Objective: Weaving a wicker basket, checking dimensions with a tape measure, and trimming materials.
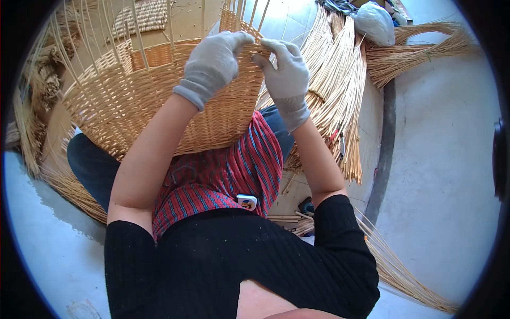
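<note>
A partly woven wicker basket (pixel 143 109) leans across my lap, its upright stakes rising bare above the woven wall. My left hand (pixel 215 61), in a grey-white glove, lies over the top edge near the right corner, fingers bent and closed on the weave. Gloved the same way, my right hand (pixel 287 74) pinches that corner from the right with thumb and forefinger. The fingertips of both hands nearly meet there. Any single strand between them is too small to make out. A striped red apron (pixel 212 186) covers my lap below the basket.
Long pale wicker bundles (pixel 334 80) lie on the floor to the right, with a red-handled tool (pixel 340 138) on them. Behind are a white plastic bag (pixel 374 24) and a tied bundle (pixel 419 53). A woven mat (pixel 141 16) lies at the far left; loose strands (pixel 398 266) lie lower right.
</note>
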A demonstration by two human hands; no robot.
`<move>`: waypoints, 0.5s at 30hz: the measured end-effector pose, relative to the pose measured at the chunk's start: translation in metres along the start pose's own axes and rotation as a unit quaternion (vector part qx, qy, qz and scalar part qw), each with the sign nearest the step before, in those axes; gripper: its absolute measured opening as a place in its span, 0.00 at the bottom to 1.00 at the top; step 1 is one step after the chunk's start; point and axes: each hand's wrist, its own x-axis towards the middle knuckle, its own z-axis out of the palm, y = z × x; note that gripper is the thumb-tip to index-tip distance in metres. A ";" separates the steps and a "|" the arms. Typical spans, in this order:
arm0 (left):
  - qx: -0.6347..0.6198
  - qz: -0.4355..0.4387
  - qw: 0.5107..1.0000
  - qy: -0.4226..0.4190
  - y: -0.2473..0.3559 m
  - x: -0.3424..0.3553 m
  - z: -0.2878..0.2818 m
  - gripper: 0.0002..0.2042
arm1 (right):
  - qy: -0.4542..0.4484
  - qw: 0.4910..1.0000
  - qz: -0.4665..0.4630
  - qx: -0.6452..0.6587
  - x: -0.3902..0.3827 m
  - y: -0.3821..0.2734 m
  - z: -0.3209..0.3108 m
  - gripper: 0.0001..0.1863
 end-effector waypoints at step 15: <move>-0.009 0.091 0.994 0.065 -0.017 -0.123 -0.017 0.16 | -0.043 0.905 0.275 0.323 -0.054 -0.022 -0.014 0.41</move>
